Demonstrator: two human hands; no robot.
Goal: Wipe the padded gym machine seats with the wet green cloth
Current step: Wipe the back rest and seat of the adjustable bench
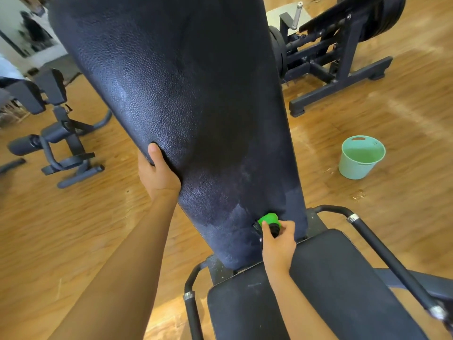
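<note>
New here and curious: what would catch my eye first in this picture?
The tall, dark navy, pebble-textured padded backrest fills the centre, its lower part patchy. The left hand grips its left edge, while the right hand presses a bunched bright green cloth against its base. A pale mint plastic bucket stands on the wooden floor to the right.

This is a gym. A tall padded backrest [183, 94] and a black seat pad [331, 290] fill the near view. At the far right stands a black-framed machine [340, 60] loaded with weight plates [389, 18], and at the left a bench with roller pads [61, 136], all on a wood-plank floor [367, 114].
</note>
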